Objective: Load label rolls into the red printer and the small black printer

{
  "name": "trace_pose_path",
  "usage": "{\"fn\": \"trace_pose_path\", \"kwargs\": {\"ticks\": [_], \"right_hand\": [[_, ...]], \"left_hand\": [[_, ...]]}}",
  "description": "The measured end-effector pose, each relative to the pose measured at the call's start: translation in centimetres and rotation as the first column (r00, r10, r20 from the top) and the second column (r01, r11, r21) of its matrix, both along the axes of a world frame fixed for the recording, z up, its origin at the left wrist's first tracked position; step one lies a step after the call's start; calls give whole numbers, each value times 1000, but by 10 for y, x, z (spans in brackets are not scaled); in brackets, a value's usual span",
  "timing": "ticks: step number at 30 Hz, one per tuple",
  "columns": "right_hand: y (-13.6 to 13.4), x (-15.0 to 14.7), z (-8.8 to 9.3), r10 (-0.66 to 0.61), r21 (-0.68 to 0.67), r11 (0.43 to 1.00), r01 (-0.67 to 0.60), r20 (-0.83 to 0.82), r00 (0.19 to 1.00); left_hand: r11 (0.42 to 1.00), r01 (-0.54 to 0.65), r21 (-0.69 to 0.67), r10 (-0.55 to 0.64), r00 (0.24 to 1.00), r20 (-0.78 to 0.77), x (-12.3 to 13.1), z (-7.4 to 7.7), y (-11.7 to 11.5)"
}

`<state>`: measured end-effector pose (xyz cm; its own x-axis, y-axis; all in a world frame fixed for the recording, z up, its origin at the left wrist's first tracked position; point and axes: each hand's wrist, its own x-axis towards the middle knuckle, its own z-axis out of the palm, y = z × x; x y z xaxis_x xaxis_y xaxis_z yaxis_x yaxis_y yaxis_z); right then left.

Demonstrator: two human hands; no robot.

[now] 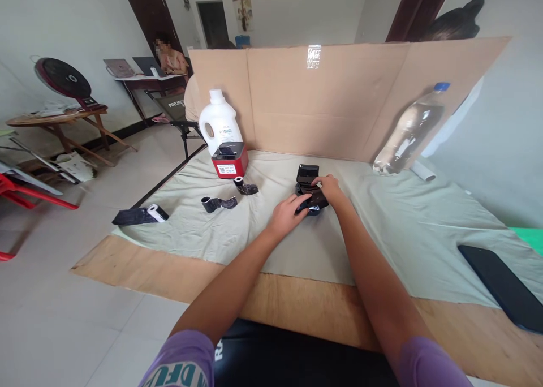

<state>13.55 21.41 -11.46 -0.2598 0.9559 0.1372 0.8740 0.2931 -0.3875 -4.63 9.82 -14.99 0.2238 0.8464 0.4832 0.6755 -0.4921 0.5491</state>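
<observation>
A small black device (314,210) with its lid (307,173) raised lies on the cloth in front of me; it looks like a portable printer. My left hand (287,215) grips its left side, thumb along the near edge and fingers reaching over the top. From the right, my right hand (331,188) has its fingers closed on a dark, glossy strip (319,197) that lies across the opening. Both hands partly cover the device, so its inside is mostly hidden.
Partly unrolled black rolls (207,205) lie to the left, before a red-and-black box-shaped machine (231,163) and a white jug (220,121). A cardboard screen (305,104) stands behind. On the right are a water-filled bottle (409,129), a white tube (423,171) and a phone (503,285).
</observation>
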Motion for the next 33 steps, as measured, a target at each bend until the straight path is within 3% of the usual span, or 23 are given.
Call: {"fn": "trace_pose_path", "kwargs": {"ticks": [2, 6, 9, 11, 15, 18, 21, 23, 26, 29, 33], "right_hand": [[-3, 5, 12, 20, -102, 994, -29, -92, 996], [-11, 11, 34, 161, -255, 938, -235, -278, 947], [-18, 9, 45, 215, -294, 912, -286, -249, 944], [-23, 9, 51, 258, -335, 886, -320, -217, 942], [-23, 20, 57, 234, -414, 849, -329, -264, 936], [-16, 25, 52, -4, -328, 937, -123, -363, 932], [-8, 15, 38, -118, -194, 981, 13, -543, 831], [-5, 4, 28, -110, -159, 987, 15, -612, 783], [-3, -4, 20, -113, -103, 993, 63, -617, 779], [-5, -1, 23, -74, -49, 997, 56, -562, 824], [-10, 6, 33, 13, -104, 993, -61, -411, 912]], "left_hand": [[1000, 6, -2, -6, 1000, 28, 0, -1, 1], [997, -6, -74, 20, 981, 194, 1, -3, 2], [992, 28, -126, 20, 931, 366, 3, -3, 0], [994, 41, -104, 4, 918, 397, 4, -2, -1], [998, 44, 34, -51, 970, 239, -1, 0, -4], [992, 81, 94, -89, 992, 87, -6, 1, -7], [981, 139, 135, -138, 990, -16, -10, 1, -8], [977, 164, 136, -158, 986, -57, -11, 2, -7], [982, 166, 91, -159, 984, -80, -13, 3, -8], [987, 157, 42, -153, 985, -79, -15, 6, -9], [987, 159, 11, -158, 984, -82, -17, 6, -9]]}}
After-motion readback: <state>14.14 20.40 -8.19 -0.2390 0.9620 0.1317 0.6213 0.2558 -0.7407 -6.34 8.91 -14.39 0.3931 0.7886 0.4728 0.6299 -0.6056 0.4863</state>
